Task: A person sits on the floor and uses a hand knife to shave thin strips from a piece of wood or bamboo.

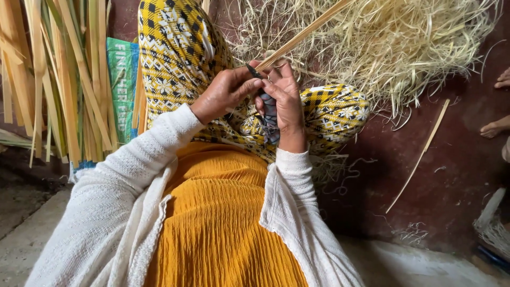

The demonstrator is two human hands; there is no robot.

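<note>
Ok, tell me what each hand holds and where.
Left hand pinches the bamboo strip at its near end; right hand grips a knife by its handle.

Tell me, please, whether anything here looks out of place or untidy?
Mostly no: one bamboo strip lies alone on the red floor, apart from the shavings heap. Both hands grip another strip.

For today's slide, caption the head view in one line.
Both hands, left hand and right hand, work a dark blade along a long pale bamboo strip over a patterned yellow lap.
</note>
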